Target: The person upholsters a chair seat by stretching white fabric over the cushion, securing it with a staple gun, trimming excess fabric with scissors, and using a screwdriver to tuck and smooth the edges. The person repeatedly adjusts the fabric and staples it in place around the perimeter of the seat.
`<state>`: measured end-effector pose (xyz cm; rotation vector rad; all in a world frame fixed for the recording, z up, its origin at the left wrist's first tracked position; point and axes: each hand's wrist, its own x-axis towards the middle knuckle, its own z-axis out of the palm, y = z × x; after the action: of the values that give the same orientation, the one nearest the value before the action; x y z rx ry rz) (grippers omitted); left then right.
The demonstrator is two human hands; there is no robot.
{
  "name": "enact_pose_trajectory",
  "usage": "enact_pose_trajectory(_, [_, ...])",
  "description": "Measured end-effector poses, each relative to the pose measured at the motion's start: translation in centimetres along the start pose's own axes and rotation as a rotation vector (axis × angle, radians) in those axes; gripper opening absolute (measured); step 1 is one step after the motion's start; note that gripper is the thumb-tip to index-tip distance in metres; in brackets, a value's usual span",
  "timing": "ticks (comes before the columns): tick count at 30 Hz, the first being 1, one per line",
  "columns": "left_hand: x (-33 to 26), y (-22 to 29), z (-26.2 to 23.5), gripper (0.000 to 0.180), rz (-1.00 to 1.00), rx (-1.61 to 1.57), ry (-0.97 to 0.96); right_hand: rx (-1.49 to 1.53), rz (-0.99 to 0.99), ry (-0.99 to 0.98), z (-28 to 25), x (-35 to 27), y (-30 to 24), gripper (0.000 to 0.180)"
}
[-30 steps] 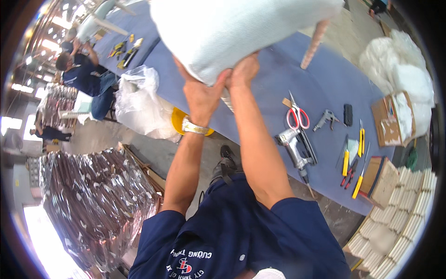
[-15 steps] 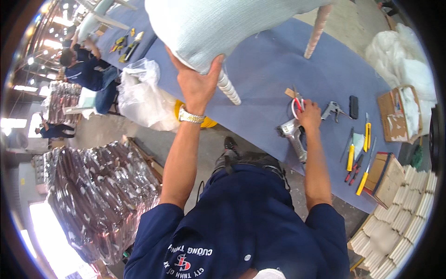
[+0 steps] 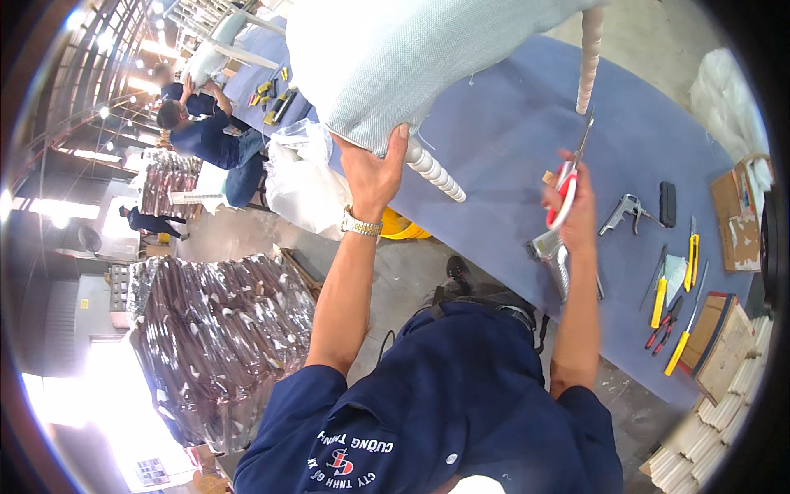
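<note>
A chair with a pale blue-grey fabric seat stands over the blue-covered table, its wrapped legs showing, one near leg and one far leg. My left hand grips the seat's near corner, thumb on the side; the other fingers are partly hidden underneath. A loose thread hangs beside that corner. In my right hand are scissors with red and white handles, raised above the table, blades pointing away from me. Beneath the right wrist lies a silver staple gun, partly covered by the forearm.
To the right lie an air blow gun, a black case, yellow-handled tools and pliers. Cardboard boxes stand at the table's right edge. Left are plastic-wrapped stacks; other people work farther back.
My right hand has lifted the scissors off the table, turning their blades forward toward the far chair leg. My left hand keeps its hold on the seat corner. The whole view has shifted.
</note>
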<state>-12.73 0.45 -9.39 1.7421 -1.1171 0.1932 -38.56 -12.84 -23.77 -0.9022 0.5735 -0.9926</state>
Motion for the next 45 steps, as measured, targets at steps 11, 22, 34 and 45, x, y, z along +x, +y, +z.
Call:
enact_pose_trajectory(11, [-0.1,-0.8,-0.3,0.081,0.02,0.079,-0.036,-0.443,0.073,-0.717,10.3,3.1,2.9,0.06])
enact_pose_trajectory(22, [-0.1,-1.1,-0.7,0.076,-0.021,0.04,-0.07,-0.338,-0.078,-0.751,11.9,4.6,3.4,0.052])
enact_pose_trajectory(34, [-0.2,-1.4,-0.7,0.074,0.009,0.111,-0.057,-0.388,-0.258,-0.667,11.7,4.8,3.3,0.05])
enact_pose_trajectory(45, [-0.3,-1.5,-0.7,0.074,-0.006,0.062,-0.053,-0.481,-0.244,-0.62,11.3,3.9,2.2,0.044])
